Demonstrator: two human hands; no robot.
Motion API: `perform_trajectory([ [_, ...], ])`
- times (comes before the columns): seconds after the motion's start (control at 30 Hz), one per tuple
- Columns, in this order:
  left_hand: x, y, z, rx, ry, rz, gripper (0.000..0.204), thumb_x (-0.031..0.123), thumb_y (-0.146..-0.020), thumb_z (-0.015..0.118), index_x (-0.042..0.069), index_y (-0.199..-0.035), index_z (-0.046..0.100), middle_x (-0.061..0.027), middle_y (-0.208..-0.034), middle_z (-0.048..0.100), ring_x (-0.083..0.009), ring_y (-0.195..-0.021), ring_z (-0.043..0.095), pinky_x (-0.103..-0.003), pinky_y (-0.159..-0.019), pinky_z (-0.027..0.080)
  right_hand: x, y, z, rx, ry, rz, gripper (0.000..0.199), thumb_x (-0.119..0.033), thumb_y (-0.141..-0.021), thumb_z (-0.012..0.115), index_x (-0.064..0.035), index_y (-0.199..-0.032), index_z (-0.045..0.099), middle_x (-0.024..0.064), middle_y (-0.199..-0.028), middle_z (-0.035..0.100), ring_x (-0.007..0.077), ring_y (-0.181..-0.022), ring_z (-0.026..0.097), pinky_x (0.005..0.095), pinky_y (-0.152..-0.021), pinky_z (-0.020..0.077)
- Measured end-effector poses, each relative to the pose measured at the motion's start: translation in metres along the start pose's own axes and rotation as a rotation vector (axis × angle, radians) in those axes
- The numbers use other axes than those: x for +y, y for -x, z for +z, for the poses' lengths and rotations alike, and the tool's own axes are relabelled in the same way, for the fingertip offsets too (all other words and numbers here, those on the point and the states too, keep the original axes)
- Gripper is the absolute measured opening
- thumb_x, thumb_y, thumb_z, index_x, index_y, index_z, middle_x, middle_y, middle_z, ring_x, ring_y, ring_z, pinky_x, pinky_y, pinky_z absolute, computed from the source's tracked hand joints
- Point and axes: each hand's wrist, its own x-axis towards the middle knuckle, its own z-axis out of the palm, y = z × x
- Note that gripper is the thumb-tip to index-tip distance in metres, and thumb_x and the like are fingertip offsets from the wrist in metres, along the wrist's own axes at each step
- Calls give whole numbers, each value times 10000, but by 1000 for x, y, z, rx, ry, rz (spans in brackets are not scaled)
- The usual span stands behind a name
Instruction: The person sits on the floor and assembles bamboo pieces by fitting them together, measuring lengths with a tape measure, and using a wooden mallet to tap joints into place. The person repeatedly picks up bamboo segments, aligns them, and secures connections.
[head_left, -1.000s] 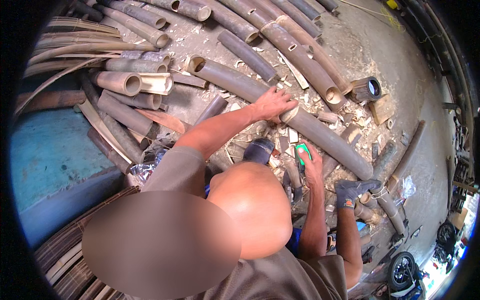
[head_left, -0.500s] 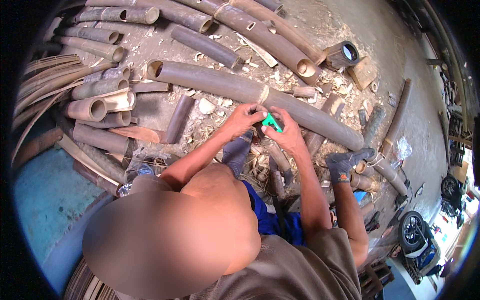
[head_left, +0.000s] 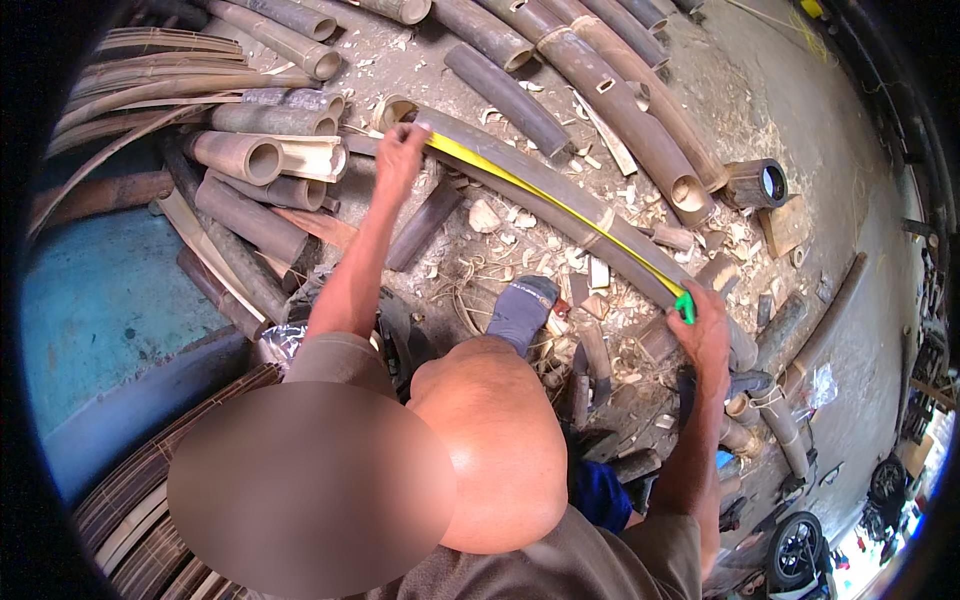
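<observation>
A long brown bamboo pole (head_left: 510, 152) lies slantwise on the floor before me, its hollow end at the far left. Along it a yellow tape blade (head_left: 515, 182) is stretched straight. My left hand (head_left: 402, 152) pinches the blade's free end close to the pole's hollow end. Toward the pole's near right part, my right hand (head_left: 708, 325) is closed round the green tape measure (head_left: 685, 307), whose case is partly covered by the fingers.
Other bamboo poles (head_left: 640, 120) lie beyond, some with cut openings. Short bamboo pieces (head_left: 240, 157) and bent strips are heaped at left beside a blue surface (head_left: 100, 340). Wood chips (head_left: 485, 216) litter the floor by my socked foot (head_left: 525, 308). A wheel (head_left: 795, 550) stands at lower right.
My hands have moved from close together to far apart, left hand up-left and right hand down-right. The yellow blade now shows, drawn out of the green case along the pole. The view has shifted.
</observation>
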Motion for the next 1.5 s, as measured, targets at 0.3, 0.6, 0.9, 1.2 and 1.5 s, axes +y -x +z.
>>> perform_trajectory([
  [0.3, -19, -67, -12, 113, -471, 92, 461, 440, -915, 701, 16, -1072, 790, -214, -915, 763, -342, -914, 736, -445, -866, 532, -11, -8, -13, -54, 87, 51, 521, -305, -811, 760, -166, -1309, 690, 263, -1161, 636, 453, -1106, 623, 519, -938, 524],
  [0.6, -28, -63, -10, 58, -451, 191, 510, 470, -974, 670, -17, -1081, 773, -204, -884, 752, -251, -840, 687, -406, -819, 523, 5, -5, -13, -92, 64, 96, 530, -338, -809, 765, -191, -1313, 695, 257, -1209, 641, 456, -1141, 613, 525, -955, 525],
  [0.9, -23, -28, 13, 294, -792, 597, 550, 447, -946, 731, 34, -1308, 694, -238, -1239, 659, -379, -1160, 600, -470, -1046, 454, 25, 7, -27, -66, 124, 165, 537, -351, -808, 775, -230, -1325, 694, 212, -1143, 635, 431, -1135, 612, 524, -952, 533],
  [1.2, 47, 115, 151, -453, -575, 871, 550, 382, -895, 775, 54, -1322, 661, -190, -1367, 610, -374, -1317, 529, -529, -1159, 367, 28, 21, -13, 36, 161, 155, 508, -366, -816, 767, -252, -1305, 691, 194, -1185, 611, 419, -1128, 595, 521, -928, 539],
  [1.5, 51, 166, 208, -675, -641, 957, 603, 432, -886, 752, 79, -1361, 637, -120, -1363, 625, -327, -1346, 521, -622, -1246, 201, 34, 23, -3, 125, 151, 83, 499, -349, -807, 769, -234, -1288, 704, 185, -1159, 598, 401, -1109, 598, 516, -919, 540],
])
